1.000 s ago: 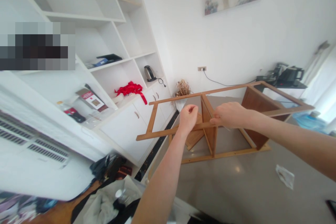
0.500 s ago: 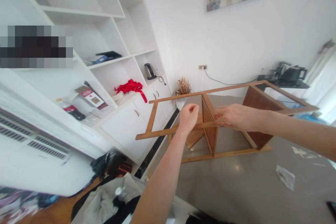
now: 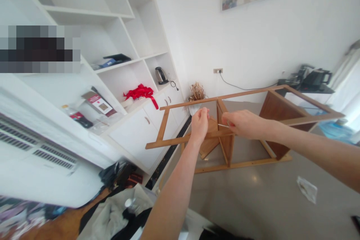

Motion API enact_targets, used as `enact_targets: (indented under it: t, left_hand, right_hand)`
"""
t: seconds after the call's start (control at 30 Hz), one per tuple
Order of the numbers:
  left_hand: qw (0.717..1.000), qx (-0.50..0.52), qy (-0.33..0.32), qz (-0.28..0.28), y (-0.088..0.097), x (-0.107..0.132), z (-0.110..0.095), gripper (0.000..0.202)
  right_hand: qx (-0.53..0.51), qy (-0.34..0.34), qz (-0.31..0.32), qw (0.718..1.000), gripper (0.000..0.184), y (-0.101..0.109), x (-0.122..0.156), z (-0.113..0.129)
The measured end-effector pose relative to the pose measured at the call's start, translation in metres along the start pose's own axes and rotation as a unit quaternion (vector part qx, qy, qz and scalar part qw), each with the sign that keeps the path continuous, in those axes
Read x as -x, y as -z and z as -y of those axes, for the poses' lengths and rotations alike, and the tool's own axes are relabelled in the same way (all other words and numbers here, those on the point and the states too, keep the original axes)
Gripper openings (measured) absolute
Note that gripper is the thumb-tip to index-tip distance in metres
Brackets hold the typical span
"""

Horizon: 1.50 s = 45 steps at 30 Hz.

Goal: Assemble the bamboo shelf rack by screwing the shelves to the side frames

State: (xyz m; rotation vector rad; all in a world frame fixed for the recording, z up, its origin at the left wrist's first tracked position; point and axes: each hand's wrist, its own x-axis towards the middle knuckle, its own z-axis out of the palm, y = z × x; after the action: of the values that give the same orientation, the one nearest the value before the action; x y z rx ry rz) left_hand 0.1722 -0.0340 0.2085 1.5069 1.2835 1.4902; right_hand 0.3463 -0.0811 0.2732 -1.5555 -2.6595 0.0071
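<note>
A wooden shelf frame (image 3: 165,142) lies on its side on the grey table, with several brown boards fixed across it. My left hand (image 3: 200,124) is closed in a pinch just above the near upper rail; whatever its fingertips hold is too small to make out. To its right, my right hand (image 3: 244,123) grips a thin metal rod (image 3: 223,125), which looks like a hex key. The rod points left toward my left fingertips, close to the frame's middle board (image 3: 227,146). A gap shows between the rod's tip and the left hand.
A clear plastic bag (image 3: 307,189) lies on the grey table (image 3: 253,202). White shelving (image 3: 112,17) with a kettle (image 3: 161,75) and red ribbon (image 3: 140,92) stands on the left. Clothes (image 3: 112,210) are heaped at the near left. Dark appliances (image 3: 316,78) sit at the far right.
My right hand has moved slightly left and up off the rail, and the thin metal rod now shows in it. My left hand has stayed nearly in place, turned slightly.
</note>
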Motion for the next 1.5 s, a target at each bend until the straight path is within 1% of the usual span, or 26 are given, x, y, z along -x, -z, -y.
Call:
enact_targets:
  t: [0.1, 0.2, 0.27, 0.43, 0.53, 0.73, 0.83, 0.93, 1.03, 1.17, 1.23, 1.3, 1.37, 1.43, 1.5]
  left_hand:
    - [1.0, -0.012, -0.005, 0.002, 0.0, 0.0, 0.001, 0.034]
    - [1.0, -0.024, -0.01, 0.008, -0.001, 0.001, 0.001, 0.031]
    - [0.999, -0.028, -0.011, 0.01, -0.001, 0.001, 0.001, 0.029]
    - [0.999, -0.028, -0.011, 0.013, 0.0, 0.0, 0.0, 0.024]
    - [0.999, -0.025, -0.012, 0.016, -0.001, 0.0, -0.001, 0.022]
    - [0.999, -0.023, -0.01, 0.02, -0.001, 0.001, -0.001, 0.021]
    - [0.999, -0.025, -0.01, 0.022, -0.001, 0.001, 0.001, 0.02]
    - [0.999, -0.025, -0.01, 0.022, -0.001, 0.0, 0.001, 0.019]
    - [0.999, -0.023, -0.009, 0.025, -0.002, 0.0, 0.002, 0.019]
    - [0.999, -0.023, -0.009, 0.028, -0.002, 0.001, 0.001, 0.018]
    - [0.999, -0.025, -0.009, 0.028, -0.002, 0.001, 0.001, 0.018]
    - [0.999, -0.028, -0.009, 0.029, -0.001, 0.001, 0.0, 0.017]
    - [0.999, -0.03, -0.01, 0.029, -0.001, 0.001, 0.0, 0.017]
    - [0.999, -0.031, -0.01, 0.029, -0.001, 0.001, 0.0, 0.016]
    - [0.999, -0.032, -0.012, 0.03, -0.002, 0.001, 0.0, 0.017]
  right_hand:
    - [-0.025, -0.029, 0.001, 0.999, 0.017, 0.0, 0.002, -0.005]
    - [-0.037, -0.037, 0.003, 0.999, 0.02, 0.001, 0.008, -0.007]
    - [-0.039, -0.028, 0.004, 0.999, 0.025, 0.002, 0.011, -0.008]
    - [-0.015, 0.035, 0.006, 0.999, 0.025, 0.006, 0.017, -0.011]
    - [0.02, 0.042, 0.0, 0.999, 0.024, 0.008, 0.02, -0.01]
    - [0.075, 0.021, 0.005, 0.997, 0.023, 0.009, 0.018, -0.002]
    - [0.069, 0.013, 0.018, 0.997, 0.023, 0.011, 0.014, 0.003]
    - [0.06, -0.016, 0.032, 0.998, 0.022, 0.011, 0.012, 0.007]
    - [0.037, -0.04, 0.027, 0.998, 0.023, 0.008, 0.01, 0.01]
    - [-0.032, -0.079, 0.023, 0.996, 0.022, 0.001, 0.009, 0.007]
    - [-0.075, -0.092, 0.031, 0.992, 0.025, -0.002, 0.009, 0.003]
    - [-0.115, -0.095, 0.045, 0.988, 0.032, -0.004, 0.012, 0.0]
    - [-0.156, -0.083, 0.052, 0.983, 0.037, -0.003, 0.017, -0.004]
    - [-0.183, -0.052, 0.049, 0.981, 0.034, -0.001, 0.022, -0.008]
    - [-0.182, -0.007, 0.033, 0.983, 0.029, 0.001, 0.027, -0.013]
